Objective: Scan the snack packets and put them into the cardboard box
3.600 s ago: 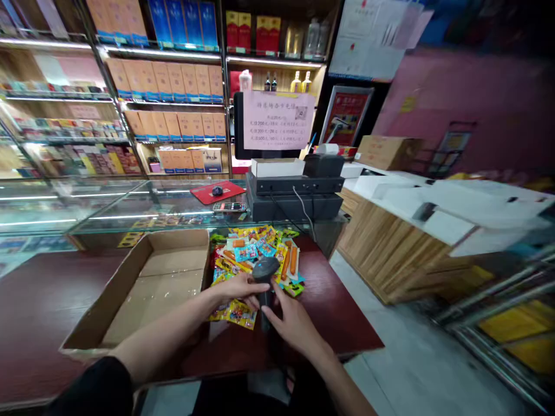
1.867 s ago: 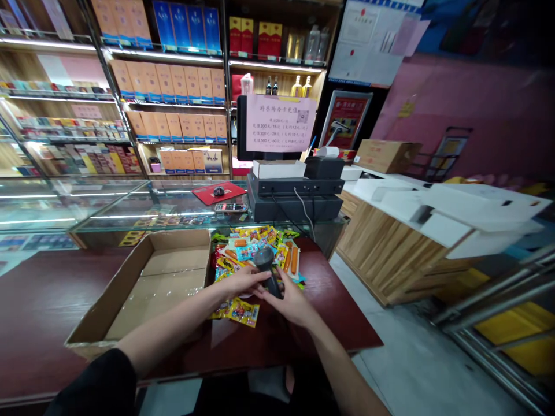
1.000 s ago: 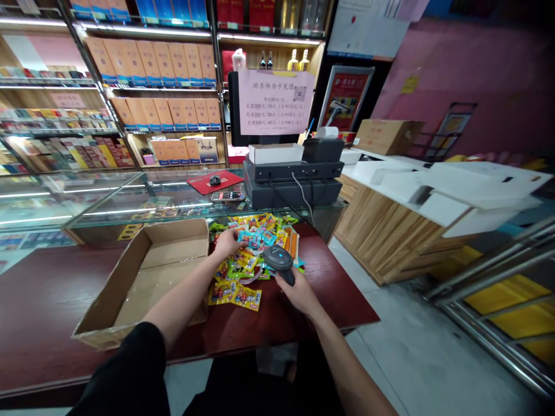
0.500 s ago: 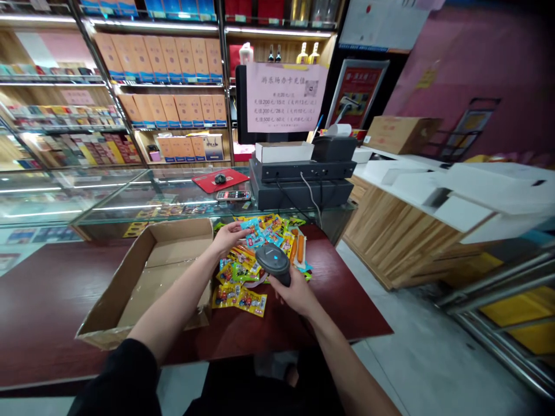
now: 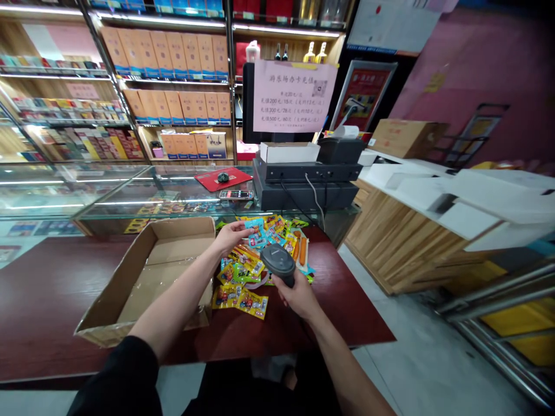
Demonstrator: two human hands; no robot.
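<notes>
left hand (image 5: 232, 236): grip pinching blue packet (image 5: 256, 226) above snack pile (image 5: 243, 260) on counter (image 5: 333, 294). right hand (image 5: 301, 293): grip wrapped round scanner (image 5: 277, 260), head over pile. carton (image 5: 184, 230) just left.

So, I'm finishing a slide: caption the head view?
Scanner in right hand, blue packet in left hand, above snack packets beside a carton.

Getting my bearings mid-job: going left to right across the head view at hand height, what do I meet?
Open box → left hand holding a blue packet → scanner in the right hand → wooden counter.
</notes>
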